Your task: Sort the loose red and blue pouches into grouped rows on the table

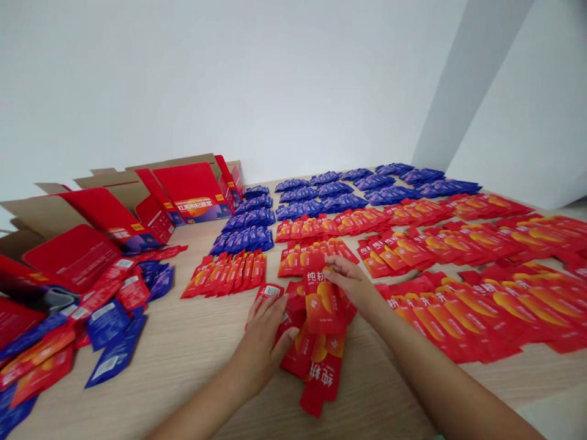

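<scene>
Red packet is pinched at its upper right in the grip of the right hand, over a loose pile of packets near on the bench. The left hand touches the pile's left; whether it holds one, I cannot tell.

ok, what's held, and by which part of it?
Right grip: a red pouch, by its upper right edge. Left grip: on loose red pouches; can't tell if holding any.

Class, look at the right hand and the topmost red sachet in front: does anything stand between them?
Nothing visible does: the right hand holds the topmost red sachet near its upper right edge, above loose red sachets.
</scene>
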`<control>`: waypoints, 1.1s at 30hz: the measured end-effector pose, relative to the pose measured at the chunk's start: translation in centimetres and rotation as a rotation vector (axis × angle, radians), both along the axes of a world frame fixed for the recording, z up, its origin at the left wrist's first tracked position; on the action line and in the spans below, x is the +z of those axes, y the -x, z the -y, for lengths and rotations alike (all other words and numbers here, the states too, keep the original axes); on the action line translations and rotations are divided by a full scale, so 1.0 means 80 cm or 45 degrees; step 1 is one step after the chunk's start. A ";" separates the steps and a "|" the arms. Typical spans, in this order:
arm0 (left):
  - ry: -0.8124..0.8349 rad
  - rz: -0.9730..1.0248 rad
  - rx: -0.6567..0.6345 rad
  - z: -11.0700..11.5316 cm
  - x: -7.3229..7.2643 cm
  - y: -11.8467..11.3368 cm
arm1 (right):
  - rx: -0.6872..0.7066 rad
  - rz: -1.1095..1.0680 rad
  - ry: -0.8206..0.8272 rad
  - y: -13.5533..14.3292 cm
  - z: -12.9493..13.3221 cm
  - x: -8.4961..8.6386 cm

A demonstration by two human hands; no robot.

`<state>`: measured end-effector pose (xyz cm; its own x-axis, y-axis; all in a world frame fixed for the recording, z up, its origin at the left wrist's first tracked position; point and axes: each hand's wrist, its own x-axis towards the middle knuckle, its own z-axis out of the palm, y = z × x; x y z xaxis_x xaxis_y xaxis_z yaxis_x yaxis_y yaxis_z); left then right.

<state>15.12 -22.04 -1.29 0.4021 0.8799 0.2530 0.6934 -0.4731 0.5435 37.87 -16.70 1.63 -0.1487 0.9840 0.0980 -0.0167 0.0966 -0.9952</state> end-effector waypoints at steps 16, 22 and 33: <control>1.156 1.376 0.080 -0.021 0.019 -0.063 | 0.034 0.360 -0.170 0.036 0.026 -0.014; 1.335 1.355 0.031 -0.022 0.021 -0.059 | -0.031 0.536 -0.276 0.039 0.035 -0.011; 1.260 1.172 -0.067 -0.014 0.020 -0.055 | 0.225 0.385 -0.220 0.037 0.035 -0.014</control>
<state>19.54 -20.88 0.32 0.4701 0.8374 -0.2790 -0.1103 0.3694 0.9227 34.92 -19.50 0.52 -0.3619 0.9135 0.1860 0.2434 0.2852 -0.9271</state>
